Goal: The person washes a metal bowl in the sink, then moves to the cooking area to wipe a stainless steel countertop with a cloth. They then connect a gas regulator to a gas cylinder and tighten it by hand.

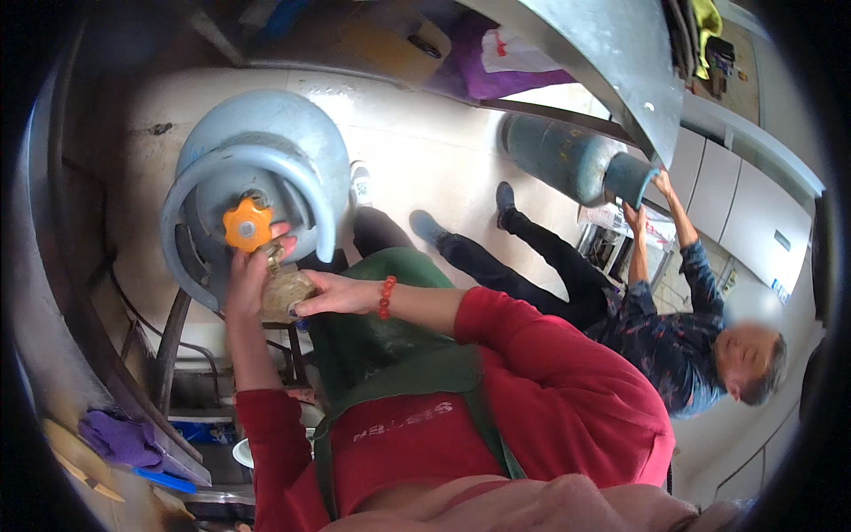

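A light blue gas cylinder [266,120] stands upright on the floor at the left, with a collar around its top. Its valve carries an orange handwheel [247,225]. Beside the valve is a grimy gas regulator [286,294], with a brass-coloured coupling [274,253] between the two. My left hand [251,276] has its fingers around this coupling, just below the handwheel; part of the grip is hidden. With a red bead bracelet [387,297] on the wrist, my right hand [332,293] grips the regulator's body from the right.
A co-worker [665,346] at the right holds the collar of a second, tilted gas cylinder [558,156]. A metal counter edge [598,60] juts in at the upper right. Purple cloth [120,439] lies at the lower left, near a dark table leg [171,352].
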